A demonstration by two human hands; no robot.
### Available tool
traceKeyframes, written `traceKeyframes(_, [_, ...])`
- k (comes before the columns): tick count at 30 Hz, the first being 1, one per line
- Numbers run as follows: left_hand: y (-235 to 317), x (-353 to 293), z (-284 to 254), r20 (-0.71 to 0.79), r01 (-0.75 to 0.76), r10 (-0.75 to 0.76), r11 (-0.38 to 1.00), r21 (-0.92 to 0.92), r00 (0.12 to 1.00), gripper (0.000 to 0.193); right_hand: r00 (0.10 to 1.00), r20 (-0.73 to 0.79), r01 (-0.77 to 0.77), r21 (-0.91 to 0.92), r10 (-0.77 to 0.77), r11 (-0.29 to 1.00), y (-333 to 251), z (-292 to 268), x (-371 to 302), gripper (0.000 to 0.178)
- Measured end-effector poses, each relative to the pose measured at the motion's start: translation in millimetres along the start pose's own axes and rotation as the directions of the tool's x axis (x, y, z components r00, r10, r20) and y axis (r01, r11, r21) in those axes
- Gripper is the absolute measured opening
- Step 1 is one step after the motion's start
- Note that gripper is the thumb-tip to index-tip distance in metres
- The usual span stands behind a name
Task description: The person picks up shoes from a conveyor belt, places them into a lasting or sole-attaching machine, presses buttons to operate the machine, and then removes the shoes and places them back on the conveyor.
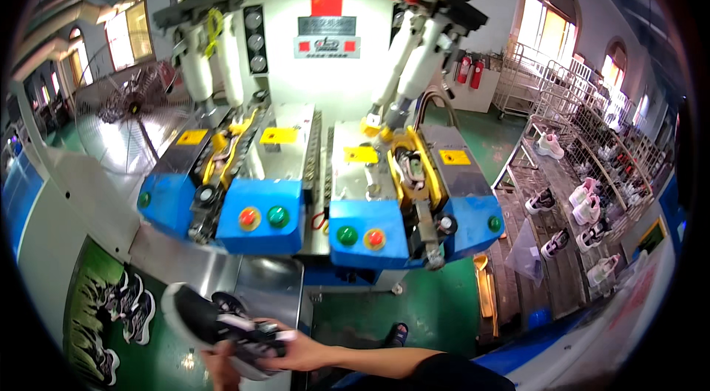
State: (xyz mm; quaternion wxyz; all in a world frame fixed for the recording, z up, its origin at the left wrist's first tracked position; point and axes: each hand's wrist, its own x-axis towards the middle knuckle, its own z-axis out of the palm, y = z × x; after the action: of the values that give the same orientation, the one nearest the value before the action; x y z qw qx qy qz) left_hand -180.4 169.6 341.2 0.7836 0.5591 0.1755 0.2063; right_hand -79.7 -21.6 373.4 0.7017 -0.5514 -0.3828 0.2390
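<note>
A dark sneaker with a white sole and pinkish-white straps is held low at the front, left of centre, its toe pointing up and to the left. My right hand grips it from the right by the upper. Below it, my left hand is closed around the sole side, with some fingers hidden under the shoe. Just behind lies a second dark shoe, partly covered by the held one. Above stands a two-station shoe press. A sneaker sits between the yellow pads of its right station.
Blue housings with red and green buttons front the press. Several dark sneakers are at the lower left. To the right, a wooden slatted rack bears several shoes. A large fan stands at the left, wire carts at the back right.
</note>
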Motion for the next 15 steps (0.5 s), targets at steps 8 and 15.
traceKeyframes(8, [-34.5, 9.8, 321.1, 0.490, 0.083, -0.095, 0.995, 0.046, 0.867, 0.057, 0.593, -0.668, -0.210, 0.410, 0.449, 0.888, -8.3, -262.8, -194.2, 0.055])
traceKeyframes(15, [-81.9, 214.9, 535.1, 0.446, -0.189, -0.287, 0.622, 0.760, 0.847, 0.080, 0.437, -0.865, 0.077, 0.312, 0.249, 0.947, -103.8, -310.0, -239.0, 0.041])
